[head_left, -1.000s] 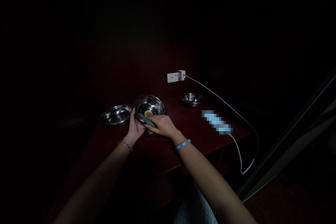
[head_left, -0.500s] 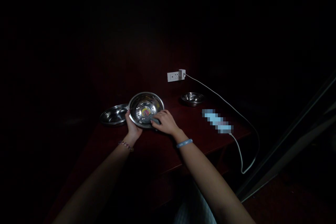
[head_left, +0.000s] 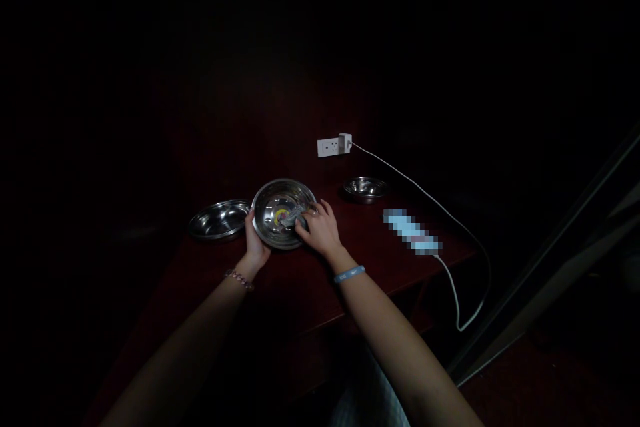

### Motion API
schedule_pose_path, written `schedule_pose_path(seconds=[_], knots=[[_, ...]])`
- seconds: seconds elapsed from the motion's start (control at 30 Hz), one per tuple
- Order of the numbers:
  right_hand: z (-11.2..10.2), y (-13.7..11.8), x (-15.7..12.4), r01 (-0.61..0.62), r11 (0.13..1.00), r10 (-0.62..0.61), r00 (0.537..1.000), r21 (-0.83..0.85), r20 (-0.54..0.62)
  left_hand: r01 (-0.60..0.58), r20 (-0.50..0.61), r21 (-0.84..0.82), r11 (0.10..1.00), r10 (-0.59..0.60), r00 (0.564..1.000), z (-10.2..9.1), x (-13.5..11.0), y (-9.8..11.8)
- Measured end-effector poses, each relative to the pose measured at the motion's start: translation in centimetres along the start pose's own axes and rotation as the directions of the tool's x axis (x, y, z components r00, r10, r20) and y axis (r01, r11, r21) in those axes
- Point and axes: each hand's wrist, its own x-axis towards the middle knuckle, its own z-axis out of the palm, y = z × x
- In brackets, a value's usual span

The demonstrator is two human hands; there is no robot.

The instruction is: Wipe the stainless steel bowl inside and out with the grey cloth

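Observation:
A shiny steel bowl (head_left: 269, 210) with a yellow and red label inside its bottom is held tilted above the table, its hollow facing me. My left hand (head_left: 256, 243) grips the bowl's left rim, the thumb on the near side and the other fingers hidden behind. With closed fingers, my right hand (head_left: 320, 227) presses a grey cloth (head_left: 294, 215) against the bowl's inside, partly over the label. Left of the held bowl, a wide steel dish (head_left: 219, 220) lies on the table.
The dark red table (head_left: 300, 293) carries another steel bowl (head_left: 366, 190) at the back right. A lit phone (head_left: 413, 232), blurred out, lies at the right. Its white cable (head_left: 425, 188) loops past the table edge to a charger (head_left: 345, 143) in the wall socket (head_left: 327, 147).
My right hand has moved the cloth up and right within the bowl, covering more of the label. The held bowl has shifted slightly right. My left hand keeps its grip.

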Motion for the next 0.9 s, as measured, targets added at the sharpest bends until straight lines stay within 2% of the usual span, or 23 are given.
schedule_pose_path(seconds=[0.23, 0.53, 0.7, 0.9], knots=[[0.04, 0.00, -0.15, -0.024, 0.998, 0.024, 1.000, 0.052, 0.012, 0.024, 0.023, 0.001, 1.000, -0.024, 0.999, 0.12, -0.15, 0.22], [-0.05, -0.39, -0.28, 0.036, 0.981, -0.051, 0.996, 0.192, 0.073, -0.042, -0.009, -0.029, 0.999, 0.042, 0.999, -0.02, 0.33, 0.20], [-0.58, -0.67, -0.34, 0.082, 0.968, -0.096, 0.994, 0.238, 0.051, -0.043, -0.017, -0.053, 0.998, 0.042, 0.999, 0.22, 0.16, 0.42], [-0.29, -0.69, -0.37, 0.108, 0.977, -0.143, 0.971, 0.182, 0.192, -0.055, -0.068, -0.051, 0.997, 0.051, 0.996, 0.29, 0.00, 0.55]])
